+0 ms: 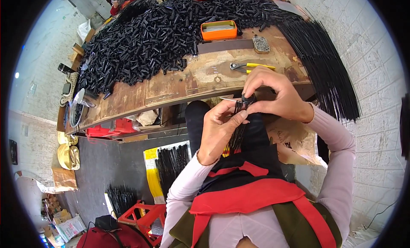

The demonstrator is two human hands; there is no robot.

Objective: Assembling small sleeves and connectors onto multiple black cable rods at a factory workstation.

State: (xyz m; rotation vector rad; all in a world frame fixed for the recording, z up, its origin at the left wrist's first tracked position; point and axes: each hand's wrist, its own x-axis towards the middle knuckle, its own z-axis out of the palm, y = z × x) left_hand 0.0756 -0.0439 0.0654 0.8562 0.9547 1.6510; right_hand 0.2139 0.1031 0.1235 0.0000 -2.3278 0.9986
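Note:
My left hand (pixel 222 128) is closed around the upper ends of a bundle of thin black rods (pixel 236 141), which look like umbrella ribs and hang down over my lap. A small dark cylindrical piece (pixel 247 100) sits at the top of the bundle, and my right hand (pixel 275 94) pinches it with thumb and fingertips. A thin silvery wire (pixel 228 99) sticks out leftward beside the rod tops. The fingers partly cover where wire, piece and rods meet. Both hands are just off the table's front edge.
The wooden table (pixel 205 75) carries a large heap of short black tubes (pixel 145 43), yellow-handled pincers (pixel 252 67), an orange box (pixel 218 31) and a small tin of metal bits (pixel 261 44). Long black rods (pixel 320 64) overhang its right end. A red plastic stool (pixel 143 218) stands lower left.

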